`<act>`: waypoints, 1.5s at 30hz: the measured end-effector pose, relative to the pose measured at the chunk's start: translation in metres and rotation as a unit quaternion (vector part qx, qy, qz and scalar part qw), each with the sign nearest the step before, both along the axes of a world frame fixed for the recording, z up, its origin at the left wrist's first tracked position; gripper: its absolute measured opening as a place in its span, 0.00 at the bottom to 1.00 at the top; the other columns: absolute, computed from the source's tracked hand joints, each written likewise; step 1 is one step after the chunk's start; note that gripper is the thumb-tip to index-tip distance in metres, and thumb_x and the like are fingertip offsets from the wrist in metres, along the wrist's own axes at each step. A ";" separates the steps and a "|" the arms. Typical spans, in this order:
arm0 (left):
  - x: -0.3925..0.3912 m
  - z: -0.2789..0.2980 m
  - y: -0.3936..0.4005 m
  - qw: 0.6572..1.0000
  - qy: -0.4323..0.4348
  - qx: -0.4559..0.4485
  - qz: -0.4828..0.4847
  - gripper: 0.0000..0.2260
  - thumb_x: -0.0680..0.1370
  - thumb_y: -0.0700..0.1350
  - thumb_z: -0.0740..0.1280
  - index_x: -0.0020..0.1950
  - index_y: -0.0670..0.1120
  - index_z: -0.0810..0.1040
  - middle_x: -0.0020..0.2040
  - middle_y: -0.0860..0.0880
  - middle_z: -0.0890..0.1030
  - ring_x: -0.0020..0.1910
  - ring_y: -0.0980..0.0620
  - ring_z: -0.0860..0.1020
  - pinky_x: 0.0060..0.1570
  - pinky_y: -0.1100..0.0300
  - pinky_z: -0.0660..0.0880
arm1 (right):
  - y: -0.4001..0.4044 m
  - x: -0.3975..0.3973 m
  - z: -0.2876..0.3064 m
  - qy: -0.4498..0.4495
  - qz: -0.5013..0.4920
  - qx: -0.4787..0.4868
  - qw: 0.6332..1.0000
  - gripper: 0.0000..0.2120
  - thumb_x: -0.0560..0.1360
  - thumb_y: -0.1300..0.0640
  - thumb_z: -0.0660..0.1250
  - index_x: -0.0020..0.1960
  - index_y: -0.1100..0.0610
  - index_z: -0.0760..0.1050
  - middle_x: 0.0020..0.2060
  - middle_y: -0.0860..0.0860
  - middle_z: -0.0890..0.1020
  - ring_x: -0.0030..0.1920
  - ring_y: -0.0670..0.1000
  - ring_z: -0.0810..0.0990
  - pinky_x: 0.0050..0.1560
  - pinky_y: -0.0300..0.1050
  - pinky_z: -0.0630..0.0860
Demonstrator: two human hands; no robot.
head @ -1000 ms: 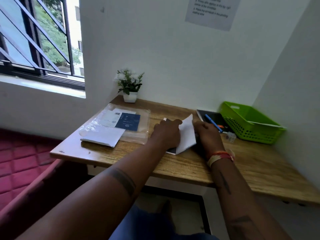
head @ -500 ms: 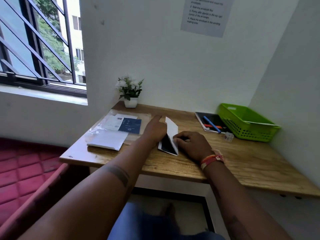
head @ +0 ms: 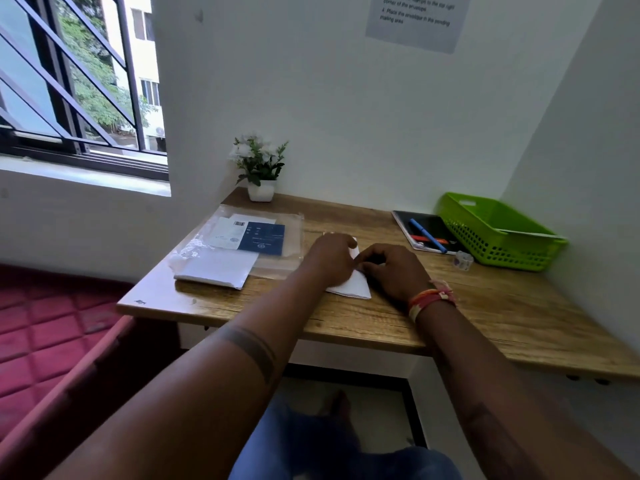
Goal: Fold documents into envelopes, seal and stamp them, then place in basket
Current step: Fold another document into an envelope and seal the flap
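At the far left a barred window (head: pixel 79 81) looks out on trees and a building; below it runs a red quilted cushion (head: pixel 45 337) beside the wooden desk (head: pixel 502 317). On the left part of the desk lies a clear plastic sleeve (head: pixel 277 258) with a dark blue booklet (head: pixel 265 239) and pale printed sheets inside; overlapping its near corner sits a stack of white envelopes (head: pixel 218 270), flat on the wood. Behind them, against the wall, stands a small white pot of white flowers (head: pixel 260 168).

At the middle of the desk the folded white document (head: pixel 349 288) lies flat, its near end showing between the wrists; the left hand (head: pixel 329 259) rests palm-down on its left side, fingers laid fairly straight and pressing the paper; the right hand (head: pixel 391 268) sits just beside it, touching the paper's right edge with its fingers curled under; whether those fingers pinch the sheet cannot be told, since the knuckles hide the tips. A red and orange thread band (head: pixel 431 299) circles the right wrist.

Further right a dark notebook (head: pixel 424 228) lies near the wall with a blue pen (head: pixel 427 235) across it; just beside it on the wood is a small clear roll of stamps or tape (head: pixel 463 260), too blurred to name surely. At the far right the green plastic basket (head: pixel 498 237) stands in the corner, a white sheet showing at its right rim. On the wall above hangs a printed notice (head: pixel 415 19).
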State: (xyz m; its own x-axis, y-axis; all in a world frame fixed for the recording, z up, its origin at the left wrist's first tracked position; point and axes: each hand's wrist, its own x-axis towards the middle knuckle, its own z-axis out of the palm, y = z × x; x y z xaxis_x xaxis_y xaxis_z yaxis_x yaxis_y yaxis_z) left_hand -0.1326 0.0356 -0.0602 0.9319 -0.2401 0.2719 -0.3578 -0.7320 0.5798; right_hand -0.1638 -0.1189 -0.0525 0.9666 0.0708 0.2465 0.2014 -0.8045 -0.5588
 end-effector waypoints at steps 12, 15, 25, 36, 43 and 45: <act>0.004 -0.008 -0.012 0.995 0.002 0.102 0.020 0.19 0.81 0.44 0.62 0.73 0.46 0.73 0.68 0.44 0.77 0.64 0.45 0.76 0.64 0.50 0.74 | -0.002 0.058 0.014 0.065 -0.066 0.000 0.996 0.09 0.75 0.49 0.72 0.48 0.54 0.79 0.43 0.47 0.81 0.42 0.45 0.76 0.36 0.37 0.66; 0.005 -0.006 -0.013 0.994 0.004 0.108 0.013 0.19 0.81 0.44 0.61 0.73 0.47 0.73 0.68 0.45 0.77 0.65 0.45 0.76 0.64 0.50 0.74 | -0.005 0.054 0.014 0.069 -0.049 -0.027 0.996 0.09 0.77 0.49 0.70 0.51 0.54 0.77 0.46 0.48 0.80 0.44 0.46 0.76 0.37 0.38 0.67; 0.001 -0.006 -0.013 0.991 -0.004 0.130 0.030 0.19 0.82 0.46 0.61 0.72 0.46 0.74 0.69 0.44 0.76 0.66 0.44 0.75 0.64 0.51 0.72 | -0.008 0.021 0.010 0.067 -0.004 -0.047 0.997 0.08 0.77 0.48 0.69 0.51 0.51 0.76 0.47 0.47 0.80 0.47 0.47 0.77 0.40 0.39 0.69; -0.005 -0.002 -0.012 0.989 0.002 0.144 0.028 0.20 0.81 0.44 0.62 0.74 0.46 0.72 0.70 0.43 0.75 0.67 0.44 0.74 0.64 0.52 0.72 | -0.014 -0.028 0.006 0.039 0.024 -0.053 0.998 0.10 0.74 0.46 0.72 0.53 0.44 0.74 0.43 0.47 0.79 0.45 0.48 0.77 0.44 0.44 0.74; -0.008 0.000 -0.011 0.991 0.008 0.133 0.029 0.20 0.82 0.44 0.61 0.74 0.46 0.72 0.71 0.43 0.74 0.68 0.44 0.74 0.64 0.52 0.71 | -0.017 -0.054 -0.004 0.023 0.035 -0.236 0.971 0.25 0.81 0.39 0.56 0.77 0.39 0.59 0.79 0.45 0.58 0.79 0.54 0.53 0.75 0.62 0.57; -0.009 0.000 -0.011 0.990 0.010 0.137 0.031 0.20 0.81 0.45 0.62 0.74 0.46 0.71 0.71 0.43 0.75 0.68 0.43 0.74 0.64 0.51 0.71 | -0.018 -0.051 -0.005 0.063 0.059 -0.239 0.967 0.23 0.83 0.41 0.51 0.78 0.39 0.57 0.79 0.44 0.56 0.80 0.54 0.47 0.76 0.63 0.51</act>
